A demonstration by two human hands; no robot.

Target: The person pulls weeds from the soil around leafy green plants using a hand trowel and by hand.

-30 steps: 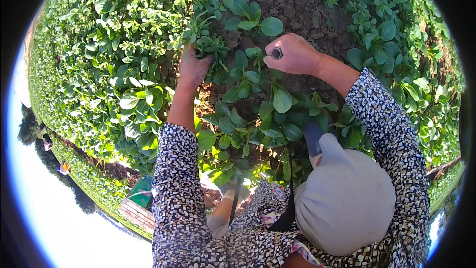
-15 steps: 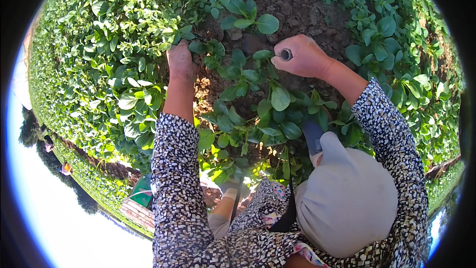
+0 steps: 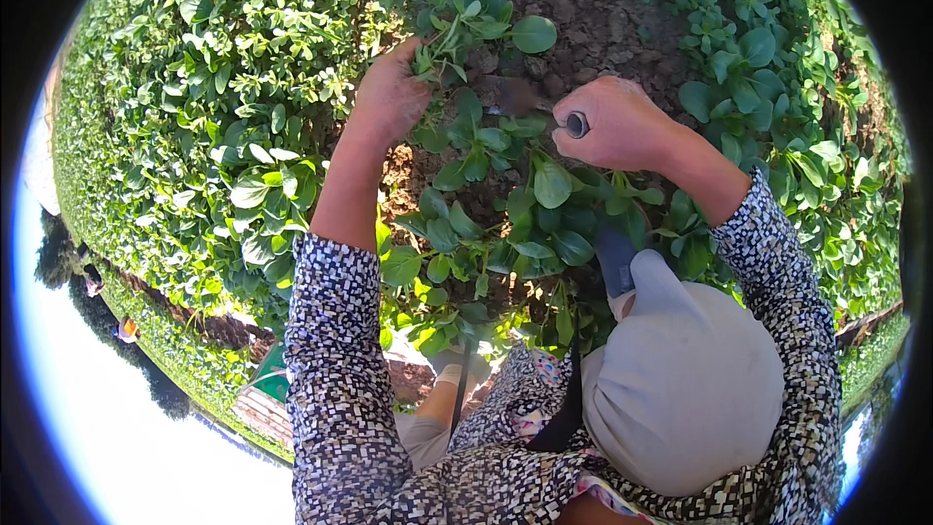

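Note:
My left hand (image 3: 393, 95) is closed on a bunch of small-leaved green plants (image 3: 445, 47), its leaves sticking out beyond the fingers. To the right, my right hand (image 3: 620, 126) is wrapped round the handle of a hand tool (image 3: 577, 124), whose round, dark, hollow-looking end faces me. The tool's head is blurred and partly hidden low by the soil, left of that fist, so its shape cannot be told. A broad-leaved plant (image 3: 533, 34) grows just beyond the two hands. More broad-leaved plants (image 3: 476, 146) stand between and below them.
Bare brown soil (image 3: 612, 19) lies beyond my right hand. Dense leafy growth (image 3: 214, 68) covers the left, with more broad-leaved plants (image 3: 753, 68) on the right. My bent knee in grey cloth (image 3: 685, 379) is near, lower right. A green object (image 3: 275, 374) lies at lower left.
My left hand has moved up and right out of the leaves, with small-leaved plants now showing in it. My right hand has shifted slightly right and down with the tool.

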